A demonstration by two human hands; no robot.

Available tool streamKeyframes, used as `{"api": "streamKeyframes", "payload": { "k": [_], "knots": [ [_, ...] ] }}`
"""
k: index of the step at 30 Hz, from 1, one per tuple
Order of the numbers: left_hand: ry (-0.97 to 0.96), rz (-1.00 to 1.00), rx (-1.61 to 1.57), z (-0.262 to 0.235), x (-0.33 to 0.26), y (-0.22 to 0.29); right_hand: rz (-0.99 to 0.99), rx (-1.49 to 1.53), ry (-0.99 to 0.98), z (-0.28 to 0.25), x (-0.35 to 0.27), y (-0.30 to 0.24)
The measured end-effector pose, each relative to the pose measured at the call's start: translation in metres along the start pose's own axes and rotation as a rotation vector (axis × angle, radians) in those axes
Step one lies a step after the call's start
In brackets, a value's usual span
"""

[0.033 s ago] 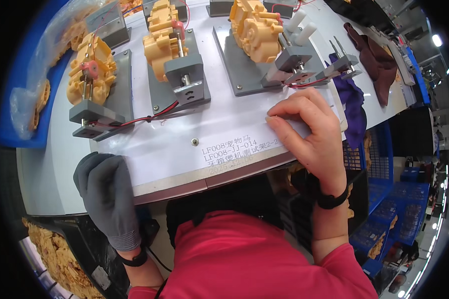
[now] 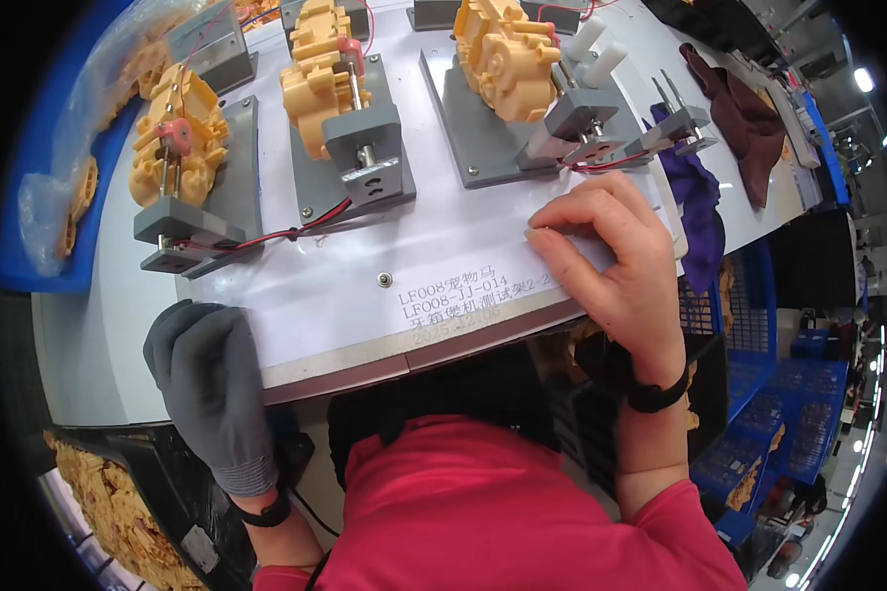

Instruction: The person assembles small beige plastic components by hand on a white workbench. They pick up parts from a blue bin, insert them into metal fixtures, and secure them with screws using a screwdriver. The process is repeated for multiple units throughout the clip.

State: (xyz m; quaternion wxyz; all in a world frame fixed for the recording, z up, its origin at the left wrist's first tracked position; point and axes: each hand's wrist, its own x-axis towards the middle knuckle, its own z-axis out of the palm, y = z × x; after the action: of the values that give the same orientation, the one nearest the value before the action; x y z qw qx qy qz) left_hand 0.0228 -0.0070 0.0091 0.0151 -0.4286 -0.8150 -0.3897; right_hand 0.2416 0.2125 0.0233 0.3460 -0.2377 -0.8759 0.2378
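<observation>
My left hand, in a grey glove, rests at the table's front edge with fingers curled closed; the inside of its grip is hidden. To the right, my bare right hand lies on the white sheet, thumb and index tips together with nothing visible between them. Beyond it, a yellow plastic gear housing sits on a grey fixture. Further left are a second yellow housing on its stand and a third housing with a pink part. Neither hand touches them.
A small screw stands up from the sheet between my hands. Red and black wires run in front of the fixtures. A blue bin with bagged yellow parts stands left; purple cloth hangs at the right edge. Blue crates are lower right.
</observation>
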Motion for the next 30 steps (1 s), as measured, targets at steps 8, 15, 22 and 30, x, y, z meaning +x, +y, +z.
{"api": "streamKeyframes", "payload": {
  "k": [8, 15, 22, 30],
  "knots": [
    [0.075, -0.058, -0.097, 0.006, -0.002, -0.001, 0.016, -0.007, 0.002, 0.002, -0.001, 0.000],
    [0.056, -0.008, -0.036, 0.007, -0.002, -0.006, 0.019, -0.035, -0.031, -0.001, -0.001, 0.002],
    [0.159, 0.013, -0.073, 0.010, 0.001, -0.001, 0.131, -0.075, -0.037, -0.002, -0.002, -0.012],
    [0.083, 0.092, -0.002, -0.006, 0.011, -0.005, 0.227, 0.053, 0.035, -0.003, -0.011, -0.006]
  ]
}}
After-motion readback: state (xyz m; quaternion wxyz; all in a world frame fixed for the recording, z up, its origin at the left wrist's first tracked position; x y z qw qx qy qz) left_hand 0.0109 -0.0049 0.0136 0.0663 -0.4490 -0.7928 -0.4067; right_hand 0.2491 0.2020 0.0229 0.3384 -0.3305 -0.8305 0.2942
